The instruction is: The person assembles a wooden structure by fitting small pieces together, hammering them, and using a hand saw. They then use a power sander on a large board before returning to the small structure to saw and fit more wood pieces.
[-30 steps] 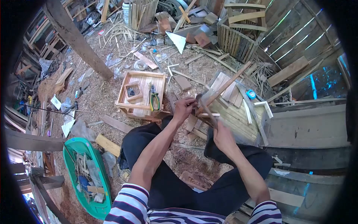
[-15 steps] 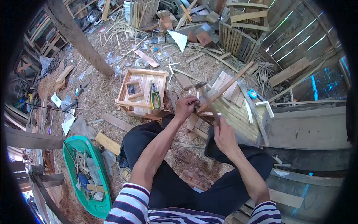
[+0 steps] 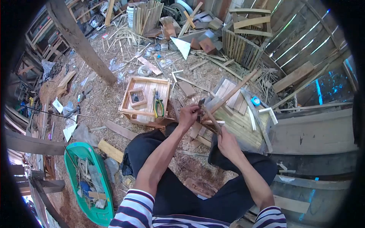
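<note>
My right hand (image 3: 228, 143) is wrapped round the handle of a hammer (image 3: 213, 122), whose head is down beside my left fingertips. My left hand (image 3: 188, 117) is closed in a pinch; whatever sits between its fingers is too small to make out. Just right of those fingers lies the near end of a long wooden bar (image 3: 232, 92), slanting away to the upper right. Below the hammer a light-edged wood piece (image 3: 213, 122) shows, partly covered by the handle.
A wooden box (image 3: 127, 99) at left carries a small square frame (image 3: 137, 97) and yellow-green pliers (image 3: 159, 107). Slatted boards (image 3: 243, 127) and a blue tape measure (image 3: 255, 101) lie right. A green tub (image 3: 99, 167) of scraps stands lower left, near a wooden post (image 3: 81, 43).
The hammer head has swung down from above to beside my left fingers, and my right hand has dropped slightly. My left hand stays at nearly the same spot.
</note>
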The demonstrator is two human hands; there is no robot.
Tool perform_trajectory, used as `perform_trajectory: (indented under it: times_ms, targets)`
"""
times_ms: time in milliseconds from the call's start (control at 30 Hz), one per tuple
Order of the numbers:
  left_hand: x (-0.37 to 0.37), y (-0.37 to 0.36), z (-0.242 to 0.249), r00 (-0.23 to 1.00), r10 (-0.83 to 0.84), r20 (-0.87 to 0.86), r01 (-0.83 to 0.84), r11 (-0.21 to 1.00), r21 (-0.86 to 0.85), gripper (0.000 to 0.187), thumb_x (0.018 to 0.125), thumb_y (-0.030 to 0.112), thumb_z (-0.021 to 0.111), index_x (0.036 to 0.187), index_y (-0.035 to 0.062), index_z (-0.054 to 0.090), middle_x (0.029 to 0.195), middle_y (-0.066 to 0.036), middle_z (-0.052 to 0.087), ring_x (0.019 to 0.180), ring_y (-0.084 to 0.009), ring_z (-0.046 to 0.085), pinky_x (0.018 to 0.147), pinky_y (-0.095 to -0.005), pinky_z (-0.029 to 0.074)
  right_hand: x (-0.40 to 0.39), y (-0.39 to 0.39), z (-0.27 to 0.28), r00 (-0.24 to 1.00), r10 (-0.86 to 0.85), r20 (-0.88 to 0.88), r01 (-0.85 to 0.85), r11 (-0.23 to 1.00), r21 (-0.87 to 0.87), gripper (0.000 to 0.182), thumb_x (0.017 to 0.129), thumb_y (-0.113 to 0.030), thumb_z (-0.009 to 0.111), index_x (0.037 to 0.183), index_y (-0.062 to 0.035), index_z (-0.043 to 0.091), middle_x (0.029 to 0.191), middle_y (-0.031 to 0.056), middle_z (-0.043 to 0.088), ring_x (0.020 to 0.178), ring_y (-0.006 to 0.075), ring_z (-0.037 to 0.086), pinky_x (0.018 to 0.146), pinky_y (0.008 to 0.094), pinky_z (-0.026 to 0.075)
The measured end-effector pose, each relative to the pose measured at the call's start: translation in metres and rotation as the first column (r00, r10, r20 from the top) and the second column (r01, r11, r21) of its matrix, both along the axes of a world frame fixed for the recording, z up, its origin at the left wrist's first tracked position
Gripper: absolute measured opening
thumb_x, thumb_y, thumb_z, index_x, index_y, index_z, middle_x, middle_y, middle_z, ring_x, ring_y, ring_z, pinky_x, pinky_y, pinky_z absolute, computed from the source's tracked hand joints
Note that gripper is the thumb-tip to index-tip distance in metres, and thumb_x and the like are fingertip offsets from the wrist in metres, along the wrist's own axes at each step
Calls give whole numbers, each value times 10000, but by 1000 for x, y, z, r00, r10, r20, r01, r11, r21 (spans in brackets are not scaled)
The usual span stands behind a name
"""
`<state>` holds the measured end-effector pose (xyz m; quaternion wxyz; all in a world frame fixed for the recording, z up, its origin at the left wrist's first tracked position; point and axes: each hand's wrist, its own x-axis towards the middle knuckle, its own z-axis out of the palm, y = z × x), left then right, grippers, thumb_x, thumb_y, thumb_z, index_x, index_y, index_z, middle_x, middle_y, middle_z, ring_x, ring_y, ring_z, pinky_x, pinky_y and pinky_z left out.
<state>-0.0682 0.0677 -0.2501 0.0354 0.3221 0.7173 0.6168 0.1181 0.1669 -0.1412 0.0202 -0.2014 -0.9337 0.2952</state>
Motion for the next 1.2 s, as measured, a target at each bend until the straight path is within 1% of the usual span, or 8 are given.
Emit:
perform_trajectory:
  times_ms: [133, 200, 233, 467, 800, 833, 1000, 1200]
  targets:
    - [11, -2, -11, 998, 12, 59, -9, 998, -57, 169, 754, 99, 708, 907, 27, 711, 941, -129, 691, 847, -265, 676, 751, -314, 518, 2, -18, 27, 990, -110, -87, 98, 986, -138, 162, 917, -105, 473, 995, 33, 441, 733, 340, 556, 758, 540, 531, 642, 580, 395]
    - [9, 1, -16, 958, -81, 275, 64, 995, 71, 163, 765, 99, 703, 915, 38, 715, 953, -128, 690, 864, -270, 673, 759, -317, 518, 8, -1, -2, 995, -28, 99, 27, 1000, 9, 202, 873, -53, 483, 1041, 41, 422, 758, 334, 583, 766, 545, 553, 673, 590, 435]
    - [9, -3, -11, 1000, 4, 14, -3, 997, -72, 149, 778, 95, 693, 916, 46, 716, 962, -121, 690, 875, -270, 669, 755, -320, 519, 9, 5, -18, 988, -46, 150, 42, 999, 28, 201, 877, -58, 482, 1037, 49, 425, 767, 333, 584, 773, 544, 553, 674, 590, 436]
    - [11, -3, -8, 989, -30, 147, 31, 999, -9, 151, 801, 111, 686, 917, 16, 707, 979, -132, 685, 883, -254, 668, 767, -317, 514, -7, -5, 43, 966, -208, -157, 177, 965, -191, 188, 929, -129, 493, 1053, 5, 445, 743, 324, 564, 755, 513, 556, 616, 541, 418]
    - [16, 13, 5, 979, -94, 179, 75, 991, 111, 180, 836, 122, 671, 981, 17, 692, 1030, -111, 661, 930, -241, 647, 792, -315, 509, -8, 26, -19, 879, -377, -291, 336, 924, -183, 350, 867, -268, 656, 974, 29, 507, 654, 193, 594, 617, 364, 615, 570, 420, 465]
    - [11, 13, 5, 994, -95, -47, 95, 996, 0, 182, 847, 120, 663, 995, 16, 682, 1054, -114, 655, 978, -249, 631, 835, -321, 497, -12, 25, -27, 864, -421, -277, 349, 896, -274, 342, 831, -243, 707, 943, 24, 526, 728, 163, 625, 666, 298, 630, 613, 395, 486]
    - [11, 23, 11, 995, -97, 0, 97, 995, 17, 155, 838, 95, 662, 969, 17, 686, 1018, -118, 662, 965, -269, 615, 852, -334, 477, -24, 34, -62, 834, -368, -412, 280, 925, -258, 442, 794, -306, 732, 974, 35, 517, 928, 249, 602, 881, 404, 600, 743, 460, 465]
    - [23, 19, 24, 947, -217, -236, 161, 959, -233, 166, 795, 78, 690, 951, 23, 701, 922, -132, 672, 932, -289, 605, 850, -366, 452, -37, 36, -68, 906, -399, -139, 389, 916, -94, 705, 709, -598, 699, 980, 34, 544, 967, 245, 605, 996, 414, 547, 935, 499, 321]
